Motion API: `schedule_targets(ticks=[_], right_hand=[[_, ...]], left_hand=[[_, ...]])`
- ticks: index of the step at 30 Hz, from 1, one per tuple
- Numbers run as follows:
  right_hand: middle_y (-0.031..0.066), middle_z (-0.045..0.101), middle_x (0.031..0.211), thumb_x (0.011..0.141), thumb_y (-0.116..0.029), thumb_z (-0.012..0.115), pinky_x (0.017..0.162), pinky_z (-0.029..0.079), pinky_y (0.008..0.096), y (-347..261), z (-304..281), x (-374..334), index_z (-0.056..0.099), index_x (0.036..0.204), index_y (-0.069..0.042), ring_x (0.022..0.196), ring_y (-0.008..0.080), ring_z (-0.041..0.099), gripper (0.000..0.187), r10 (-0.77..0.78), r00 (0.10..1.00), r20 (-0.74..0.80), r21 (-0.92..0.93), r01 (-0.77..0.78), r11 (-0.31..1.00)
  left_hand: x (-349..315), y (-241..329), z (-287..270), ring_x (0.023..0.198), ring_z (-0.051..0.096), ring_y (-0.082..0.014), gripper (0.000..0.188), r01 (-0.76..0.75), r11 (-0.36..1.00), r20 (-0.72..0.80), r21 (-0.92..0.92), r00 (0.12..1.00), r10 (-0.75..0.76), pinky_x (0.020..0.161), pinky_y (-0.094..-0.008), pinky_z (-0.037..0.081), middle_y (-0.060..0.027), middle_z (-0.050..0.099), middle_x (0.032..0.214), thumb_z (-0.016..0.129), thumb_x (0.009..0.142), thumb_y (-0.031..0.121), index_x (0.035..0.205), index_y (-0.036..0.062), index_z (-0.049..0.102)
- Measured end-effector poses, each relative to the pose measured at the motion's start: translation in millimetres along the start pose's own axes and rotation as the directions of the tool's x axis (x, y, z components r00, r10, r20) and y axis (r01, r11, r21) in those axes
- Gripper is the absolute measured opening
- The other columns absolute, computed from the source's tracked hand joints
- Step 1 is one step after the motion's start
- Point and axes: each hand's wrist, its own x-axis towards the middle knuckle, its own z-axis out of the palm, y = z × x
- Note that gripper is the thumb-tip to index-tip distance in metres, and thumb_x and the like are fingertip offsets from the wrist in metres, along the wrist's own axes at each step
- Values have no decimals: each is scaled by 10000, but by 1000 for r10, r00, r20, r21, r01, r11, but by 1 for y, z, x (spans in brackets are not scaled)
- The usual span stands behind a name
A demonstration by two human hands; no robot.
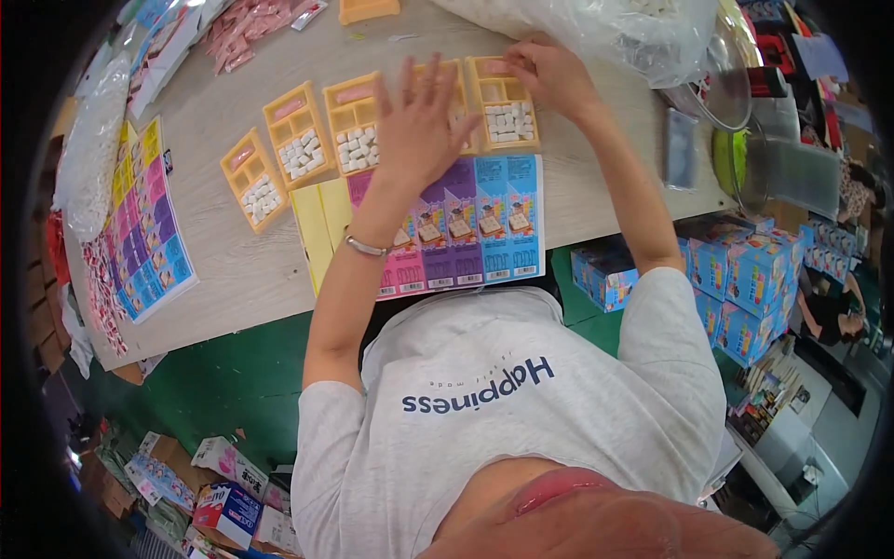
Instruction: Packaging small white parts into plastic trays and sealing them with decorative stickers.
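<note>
My left hand (419, 130) is open, its fingers spread over the middle yellow trays, hiding part of them. At the row's right end, my right hand (556, 79) is closed at the top corner of a yellow compartment tray (504, 147). Its fingertips pinch the end of a small pink packet (496, 67) in the top compartment. White marshmallow-like pieces (509, 122) fill that tray's lower part. More yellow trays run leftward, including a tilted tray (297, 102) and the leftmost tray (268, 222), each with white pieces and a pink packet.
Colourful printed card sheets (507, 214) lie below the trays, with another stack (149, 233) at the left. A clear bag (643, 37) of white pieces is at the back right. Pink packets (247, 33) are heaped at the back left. Blue boxes (745, 270) stand right of the table.
</note>
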Motion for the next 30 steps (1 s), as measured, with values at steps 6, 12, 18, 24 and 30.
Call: schedule_targets(ticks=[6, 12, 18, 24, 30], right_hand=[[88, 677, 854, 893, -175, 704, 660, 527, 343, -2, 5, -28, 732, 1061, -94, 716, 239, 662, 188, -213, 926, -312, -69, 202, 977], [90, 657, 799, 870, -75, 712, 596, 503, 315, -34, -92, -29, 740, 1040, -97, 652, 205, 623, 175, -46, 926, -376, 347, 187, 919], [177, 688, 929, 874, -179, 665, 810, 516, 435, 64, -145, 43, 712, 959, -31, 908, 350, 649, 177, -122, 909, -398, -413, -59, 909], [187, 609, 1235, 925, -131, 594, 951, 470, 361, 66, -203, -38, 564, 1277, -9, 1104, 300, 605, 374, -125, 549, -826, -183, -51, 982], [140, 653, 1044, 915, -110, 576, 777, 486, 357, 227, -215, -75, 683, 1067, 7, 952, 260, 606, 220, 200, 386, -901, -198, -774, 601]], left_hand=[[19, 37, 19, 1497, 235, -321, 755, -118, 988, -24, -102, 993, 116, 1201, -595, 96, -62, 343, 1595, 487, 944, 610, 1548, 179, 343], [11, 27, 11, 1489, 254, -332, 798, -138, 983, 5, -122, 990, 140, 1191, -596, 127, -69, 341, 1596, 545, 912, 599, 1551, 169, 338], [16, 36, 9, 1494, 239, -332, 817, -200, 971, 2, -128, 979, 202, 1191, -591, 130, -94, 322, 1602, 539, 917, 599, 1553, 133, 321], [-3, 27, -63, 1463, 292, -359, 757, -172, 941, -52, -293, 985, 164, 1190, -528, 187, -161, 341, 1578, 581, 936, 509, 1499, 41, 389], [-59, 35, -88, 1200, 545, -346, 556, -121, 722, -124, -681, 991, 49, 1027, -431, 415, -215, 553, 1356, 615, 948, 249, 1396, -45, 468]])
